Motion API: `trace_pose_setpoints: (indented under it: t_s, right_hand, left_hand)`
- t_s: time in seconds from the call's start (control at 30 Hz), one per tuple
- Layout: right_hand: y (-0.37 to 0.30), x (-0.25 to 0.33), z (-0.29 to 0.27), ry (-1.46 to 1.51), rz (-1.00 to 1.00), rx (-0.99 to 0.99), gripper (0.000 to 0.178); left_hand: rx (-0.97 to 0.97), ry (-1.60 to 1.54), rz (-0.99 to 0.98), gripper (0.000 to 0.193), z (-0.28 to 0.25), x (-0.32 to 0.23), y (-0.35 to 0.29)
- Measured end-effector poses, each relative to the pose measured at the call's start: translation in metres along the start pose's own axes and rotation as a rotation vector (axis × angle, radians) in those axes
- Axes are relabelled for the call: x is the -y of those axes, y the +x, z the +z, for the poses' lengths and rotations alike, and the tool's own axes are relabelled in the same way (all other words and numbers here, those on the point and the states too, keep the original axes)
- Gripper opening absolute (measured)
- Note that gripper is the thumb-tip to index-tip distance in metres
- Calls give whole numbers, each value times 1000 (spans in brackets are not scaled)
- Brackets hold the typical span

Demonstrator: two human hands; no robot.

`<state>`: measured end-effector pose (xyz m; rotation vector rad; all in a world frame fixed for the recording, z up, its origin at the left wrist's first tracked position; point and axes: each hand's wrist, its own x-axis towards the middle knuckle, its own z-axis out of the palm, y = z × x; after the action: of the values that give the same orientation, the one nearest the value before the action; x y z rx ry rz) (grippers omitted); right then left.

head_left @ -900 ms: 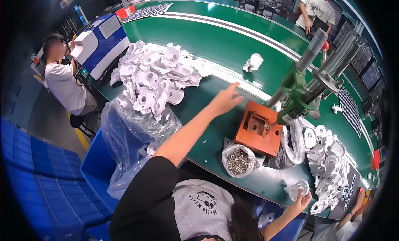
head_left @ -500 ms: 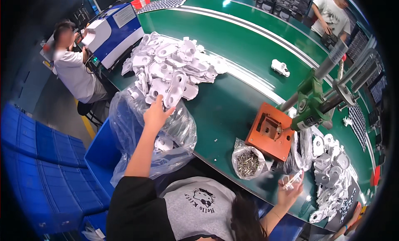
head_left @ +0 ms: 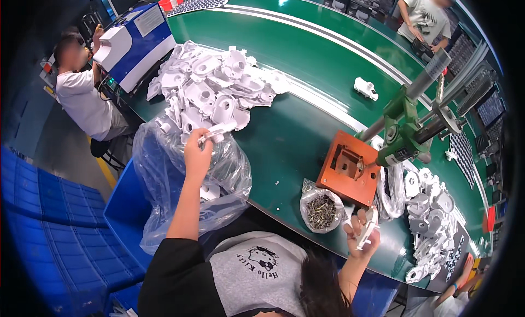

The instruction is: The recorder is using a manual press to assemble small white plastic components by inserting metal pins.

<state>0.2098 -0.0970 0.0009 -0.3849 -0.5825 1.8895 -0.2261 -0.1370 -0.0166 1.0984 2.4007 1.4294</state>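
Observation:
My left hand (head_left: pixel 197 153) is closed around a white plastic part (head_left: pixel 219 131) at the near edge of a big pile of white plastic parts (head_left: pixel 216 90) on the green table (head_left: pixel 306 65). Just below that hand hangs a clear plastic bag (head_left: pixel 219 180) with more white parts inside. My right hand (head_left: pixel 362 232) holds another white plastic part (head_left: pixel 369 227) low at the table's front edge, close to an orange fixture block (head_left: pixel 350 166) and a small bag of metal screws (head_left: pixel 321 208).
A green press tool on a metal post (head_left: pixel 402 131) stands over the orange block. More white parts (head_left: pixel 432 218) lie at the right. Blue crates (head_left: pixel 49 224) stand left of me. One person sits at a blue and white machine (head_left: pixel 134 41); another stands at the far right (head_left: pixel 424 19).
My left arm swung from near the orange block over to the pile on the left and took hold of a white part. My right hand rose slightly with its part.

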Motion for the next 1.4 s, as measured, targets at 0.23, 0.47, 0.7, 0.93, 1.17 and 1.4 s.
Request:
trace_pose_setpoints:
  t_s: [0.23, 0.47, 0.7, 0.93, 1.17, 1.4]
  right_hand:
    - [28, -7, 53, -546, -88, -236, 43]
    - [41, -31, 77, -647, 0, -53, 37]
    - [31, -32, 57, -689, 2, -125, 35]
    - [32, -42, 57, -684, 16, -180, 31]
    - [36, -26, 50, -870, 155, -212, 23]
    - [33, -26, 47, -911, 14, -238, 23]
  left_hand:
    - [527, -579, 527, 37, 34, -91, -49]
    - [732, -694, 728, 41, 61, -156, -92]
    - [752, -486, 720, 45, 74, -158, -100]
    - [686, -454, 724, 46, 91, -158, -107]
    - [724, -332, 742, 48, 99, -158, -109]
    - [580, -305, 824, 51, 104, -163, -106]
